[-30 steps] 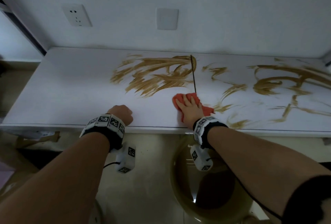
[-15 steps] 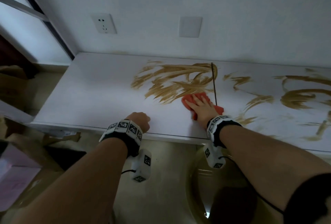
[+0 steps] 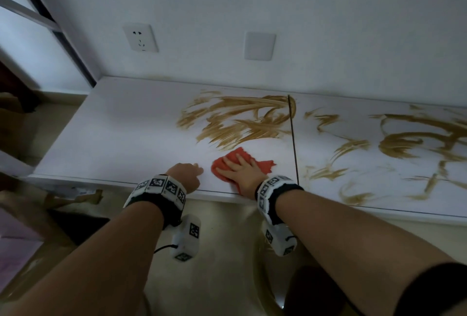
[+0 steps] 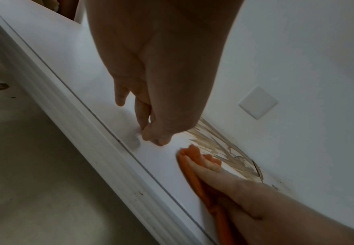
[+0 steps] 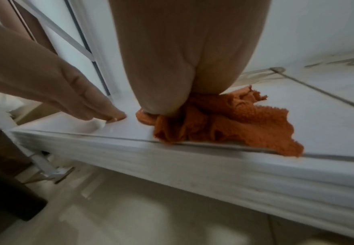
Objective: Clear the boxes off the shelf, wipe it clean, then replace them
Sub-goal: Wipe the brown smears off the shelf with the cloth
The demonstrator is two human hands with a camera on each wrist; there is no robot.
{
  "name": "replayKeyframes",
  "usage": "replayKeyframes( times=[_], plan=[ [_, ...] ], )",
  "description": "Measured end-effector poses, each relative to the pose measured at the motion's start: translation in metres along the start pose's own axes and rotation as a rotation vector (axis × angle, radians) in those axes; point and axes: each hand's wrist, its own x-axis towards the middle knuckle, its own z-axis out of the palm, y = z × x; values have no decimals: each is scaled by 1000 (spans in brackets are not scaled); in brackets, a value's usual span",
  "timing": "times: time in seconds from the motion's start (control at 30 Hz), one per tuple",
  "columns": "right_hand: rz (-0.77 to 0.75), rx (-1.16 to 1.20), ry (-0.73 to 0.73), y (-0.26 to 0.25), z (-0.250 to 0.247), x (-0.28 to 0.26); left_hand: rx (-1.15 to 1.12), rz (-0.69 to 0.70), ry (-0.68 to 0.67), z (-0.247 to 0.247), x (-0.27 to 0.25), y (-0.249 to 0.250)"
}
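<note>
The white shelf (image 3: 126, 133) carries brown smears (image 3: 240, 121) left of its seam and more smears (image 3: 404, 138) on the right. My right hand (image 3: 238, 170) lies flat on a crumpled orange cloth (image 3: 265, 165) near the front edge and presses it down. The cloth (image 5: 234, 126) bunches under that hand (image 5: 172, 91), with a corner hanging over the edge. Just left of the cloth, my left hand (image 3: 184, 174) holds nothing and rests its fingertips (image 5: 113, 116) on bare shelf. No boxes stand on the shelf.
A dark seam (image 3: 293, 138) splits the shelf. On the wall behind are a socket (image 3: 140, 37) and a blank plate (image 3: 259, 45). Torn cardboard (image 3: 75, 195) and a pinkish box (image 3: 15, 247) lie on the floor at the left.
My right hand has slid the cloth leftward from the seam along the front of the shelf, ending close to my left hand. The left hand stays where it was.
</note>
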Motion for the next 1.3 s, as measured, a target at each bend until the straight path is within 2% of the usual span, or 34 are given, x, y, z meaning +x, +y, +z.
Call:
replayKeyframes(
  times=[0.27, 0.43, 0.67, 0.87, 1.03, 1.17, 1.3],
  plan=[
    [32, -23, -31, 3, -27, 41, -248, -40, 135, -4, 20, -34],
    [95, 61, -13, 17, -35, 38, -153, -135, 71, -2, 24, -55],
    [206, 130, 60, 34, -17, 2, -26, -133, -8, -4, 19, -43],
    [92, -8, -19, 19, -8, 1, -37, -158, -6, -5, 16, -39],
    [-61, -44, -11, -17, -18, 29, -44, -171, 12, -1, 13, -39],
    [-61, -50, 1, -25, -34, 69, -28, -161, 35, -1, 15, -38],
    [-3, -57, 8, -11, -51, 85, -2, -150, 23, -5, 15, -40]
  ],
)
